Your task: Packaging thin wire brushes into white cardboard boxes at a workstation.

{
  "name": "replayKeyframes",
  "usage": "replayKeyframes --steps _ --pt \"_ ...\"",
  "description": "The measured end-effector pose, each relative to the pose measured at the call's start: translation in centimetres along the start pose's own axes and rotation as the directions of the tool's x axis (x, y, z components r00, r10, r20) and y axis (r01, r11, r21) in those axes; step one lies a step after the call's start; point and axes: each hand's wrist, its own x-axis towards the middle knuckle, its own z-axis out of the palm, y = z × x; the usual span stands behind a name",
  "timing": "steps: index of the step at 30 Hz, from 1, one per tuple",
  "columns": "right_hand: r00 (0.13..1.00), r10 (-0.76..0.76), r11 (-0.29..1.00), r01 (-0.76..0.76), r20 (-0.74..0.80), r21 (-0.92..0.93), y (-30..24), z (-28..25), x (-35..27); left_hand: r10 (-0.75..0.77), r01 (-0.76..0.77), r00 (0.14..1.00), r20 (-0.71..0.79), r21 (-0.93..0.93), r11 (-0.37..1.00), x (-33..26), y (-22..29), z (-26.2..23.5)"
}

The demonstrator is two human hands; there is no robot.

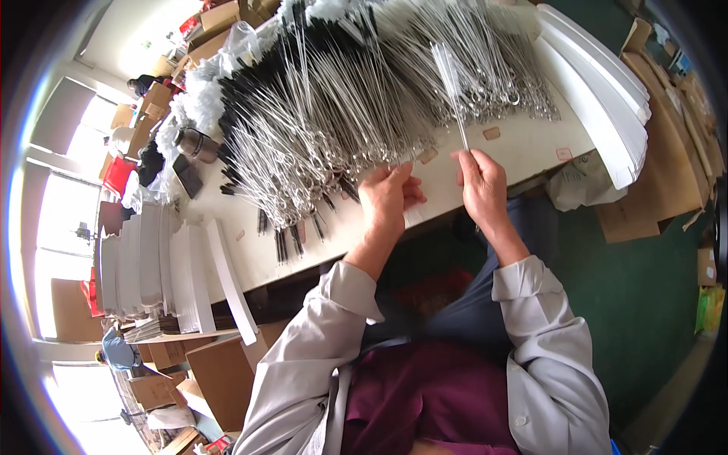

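My right hand [484, 188] pinches the wire stem of a white-bristled tube brush [450, 74], which points up and away over the table. To its left, at the near edge of the heap, my left hand [384, 203] has its fingers curled and thumb against forefinger. Whatever lies in that pinch is too small to make out. Just beyond it spreads a large heap of black-bristled tube brushes [318, 102], their wire loop ends mostly facing me. A second heap, of white-bristled tube brushes [485, 64], lies farther right.
Long white cartons [595, 98] are stacked at the table's right end, others [140, 262] at the left. A dark bottle [196, 144] stands beside the black brushes. Brown cardboard boxes [224, 383] sit lower left. Another person [120, 350] is at far left.
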Motion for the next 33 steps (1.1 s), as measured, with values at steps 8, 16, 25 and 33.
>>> replayKeyframes --steps 8,16,25,33 --pt "0.999 0.041 0.999 -0.041 0.03 -0.007 -0.4 -0.1 -0.7 0.289 -0.284 0.957 0.025 0.276 0.918 -1.6 -0.2 -0.7" --pt "1.0 0.016 0.998 -0.017 0.011 0.057 -0.4 0.1 -0.6 0.701 -0.584 0.686 0.196 0.723 0.369 -3.0 3.1 -1.2" --pt "0.998 -0.056 0.998 0.055 0.012 0.04 0.0 0.2 -0.7 0.907 -0.604 0.283 0.311 0.793 -0.084 -4.0 11.0 -2.8" --pt "0.999 0.027 0.995 -0.031 0.038 0.091 0.5 0.0 -0.3 0.946 -0.584 0.174 0.274 0.802 -0.125 -4.5 14.4 -4.1"
